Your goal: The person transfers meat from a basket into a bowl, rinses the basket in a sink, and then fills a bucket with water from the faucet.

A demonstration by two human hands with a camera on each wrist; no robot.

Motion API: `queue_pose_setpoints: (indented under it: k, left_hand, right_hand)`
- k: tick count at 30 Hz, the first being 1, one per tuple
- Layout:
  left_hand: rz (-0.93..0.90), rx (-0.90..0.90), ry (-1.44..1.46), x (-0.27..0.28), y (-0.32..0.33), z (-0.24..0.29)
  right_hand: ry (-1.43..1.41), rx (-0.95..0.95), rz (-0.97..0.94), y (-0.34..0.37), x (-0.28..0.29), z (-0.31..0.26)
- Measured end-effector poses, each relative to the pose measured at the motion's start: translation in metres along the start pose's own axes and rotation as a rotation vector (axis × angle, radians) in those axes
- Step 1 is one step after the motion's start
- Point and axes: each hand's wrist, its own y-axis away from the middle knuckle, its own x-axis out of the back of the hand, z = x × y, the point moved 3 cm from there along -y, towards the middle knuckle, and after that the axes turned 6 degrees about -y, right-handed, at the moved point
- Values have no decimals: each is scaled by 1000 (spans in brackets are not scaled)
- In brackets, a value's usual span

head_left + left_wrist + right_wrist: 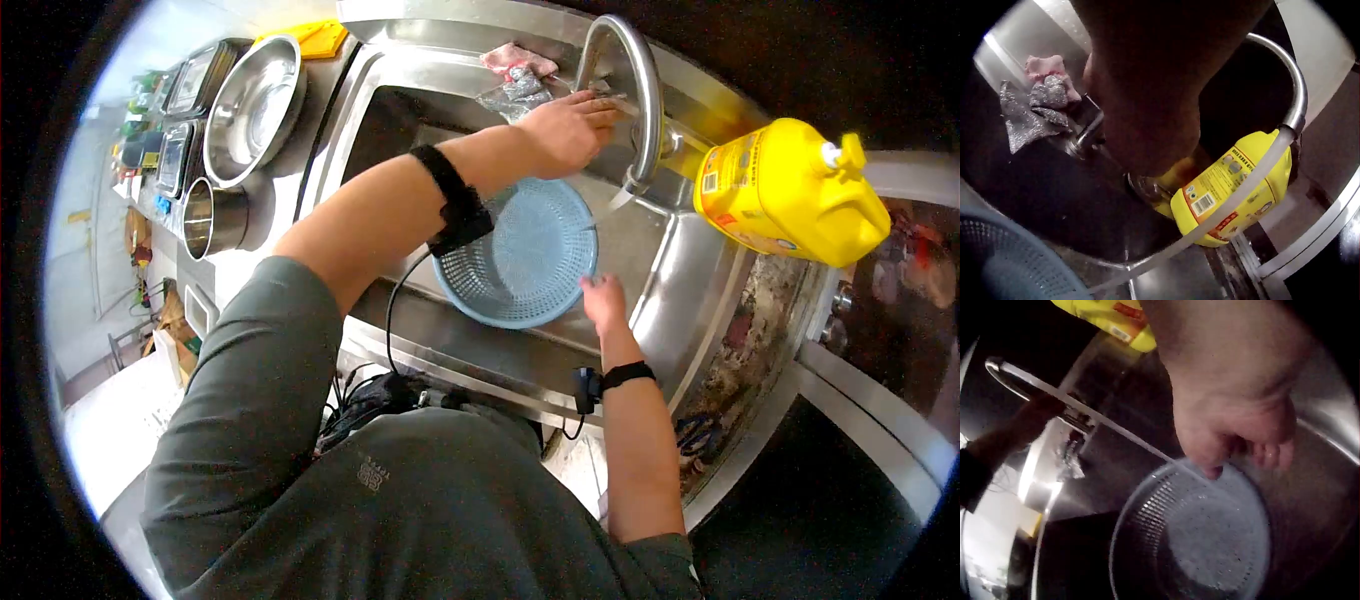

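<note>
Right hand [605,300] has its fingers curled, thumb over the rim of the blue basket [552,290], mid-frame in the sink [645,235], and a thin stream of water [1129,434] runs into it! Up top, the left hand [570,130] lies with fingers nearly straight beside the tap [648,110]; whether they touch its handle, can't tell. The left forearm hides the basket's upper left. Pink cloth [520,60] upper centre, yellow jug [780,195] at right, steel bowl [250,115] upper left.
</note>
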Motion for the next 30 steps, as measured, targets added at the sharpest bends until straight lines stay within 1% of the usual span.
queue_pose_setpoints:
  k: [1, 2, 3, 4, 6, 7, 8, 9, 10, 12, 13, 14, 16, 18, 19, 20, 22, 23, 25, 26, 29, 30]
  left_hand:
    - [13, 45, 108, 2, 8, 0]
    - [26, 91, 217, 3, 17, -2]
    - [111, 183, 271, -2, 30, -3]
    - [102, 182, 270, -8, 45, -4]
    - [-77, 353, 432, -4, 81, -8]
    - [-143, 401, 470, -3, 100, -9]
    - [-203, 451, 509, -1, 120, -10]
    - [-226, 523, 574, -5, 143, -12]
    - [-248, 591, 648, -9, 164, -9]
    - [-354, 699, 710, 1, 195, -1]
    - [-328, 701, 724, 3, 210, 3]
    - [-314, 727, 753, 1, 226, 10]
    - [-281, 760, 795, 8, 246, 23]
    - [-267, 788, 860, 22, 261, 34]
    - [-300, 827, 904, 25, 268, 39]
    - [-280, 829, 917, 26, 275, 43]
    - [-216, 809, 921, 28, 288, 50]
    - [-199, 807, 930, 30, 292, 53]
    - [-187, 804, 941, 34, 299, 56]
    - [-174, 798, 942, 35, 302, 57]
    - [-134, 787, 960, 32, 309, 59]
    - [-178, 772, 974, 30, 308, 62]
  right_hand:
    - [-7, -1, -10, -1, -17, 16]
    - [-121, -80, -112, -2, -36, 32]
    - [-234, -159, -214, -1, -49, 40]
    - [-238, -162, -222, -1, -59, 46]
    - [-281, -200, -147, -1, -69, 45]
    - [-278, -202, -147, 1, -65, 38]
    - [-294, -105, -75, 4, -46, 15]
    - [-304, -5, -1, 10, -23, -6]
    - [-286, -7, 9, 24, -1, -21]
    - [-386, 162, 36, 46, 43, -58]
    - [-405, 303, 98, 55, 61, -65]
    - [-421, 254, 68, 67, 80, -72]
    - [-543, 366, 73, 87, 111, -77]
    - [-641, 277, 103, 113, 138, -85]
    - [-581, 312, 142, 126, 153, -89]
    - [-661, 325, 161, 138, 161, -93]
    - [-735, 342, 189, 159, 174, -97]
    - [-721, 353, 197, 163, 177, -97]
    - [-793, 370, 303, 163, 180, -89]
    - [-905, 363, 312, 160, 172, -89]
    - [-1055, 375, 360, 150, 136, -98]
    - [-1108, 452, 354, 148, 123, -106]
